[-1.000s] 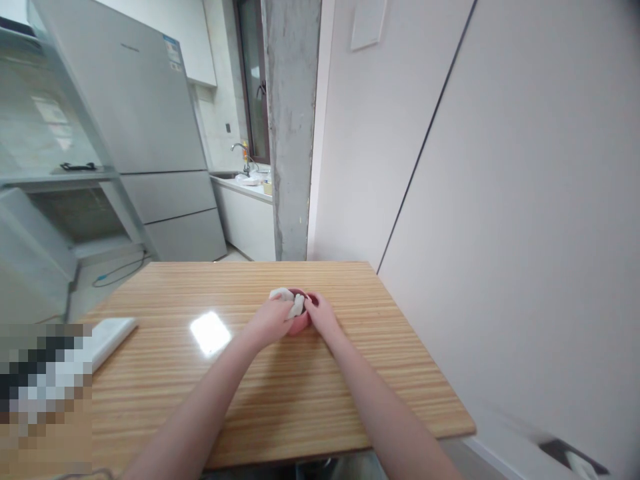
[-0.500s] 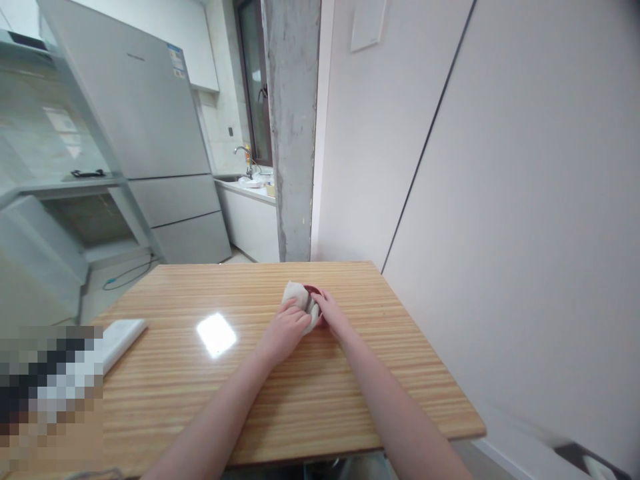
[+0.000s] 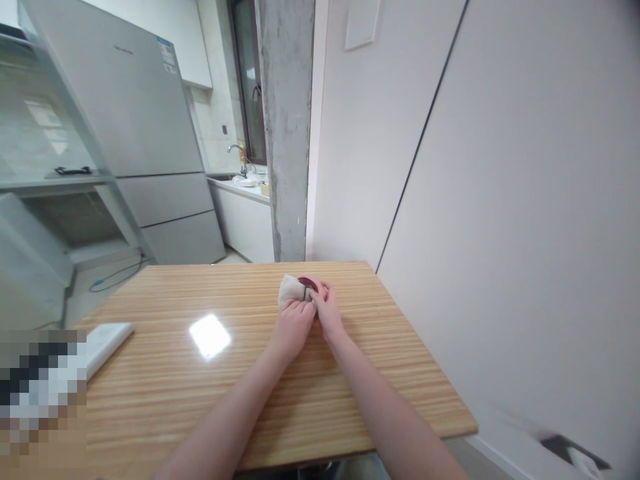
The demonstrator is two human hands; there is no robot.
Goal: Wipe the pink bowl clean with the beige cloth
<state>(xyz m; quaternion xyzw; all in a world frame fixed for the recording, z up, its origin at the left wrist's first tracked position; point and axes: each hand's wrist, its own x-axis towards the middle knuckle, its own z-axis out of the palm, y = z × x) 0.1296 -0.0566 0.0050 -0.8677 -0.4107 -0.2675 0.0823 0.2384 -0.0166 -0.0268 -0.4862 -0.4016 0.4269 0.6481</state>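
A small pink cup (image 3: 305,283) stands toward the far middle of the wooden table (image 3: 250,387), mostly hidden by a white cloth (image 3: 289,291) and my fingers. My left hand (image 3: 293,322) grips the cloth and presses it against the cup's left side. From the right, my right hand (image 3: 327,308) closes around the cup, fingers at its rim. Both hands touch each other over the cup.
A white flat object (image 3: 103,339) lies at the table's left edge beside a blurred patch. A bright light reflection (image 3: 210,335) sits on the tabletop. The white wall (image 3: 500,200) runs along the table's right side. A fridge (image 3: 135,127) and concrete pillar (image 3: 285,127) stand beyond.
The cloth went from inside the cup's mouth to over its left outer side. My left hand shifted right and nearer the cup. My right hand stayed on the cup.
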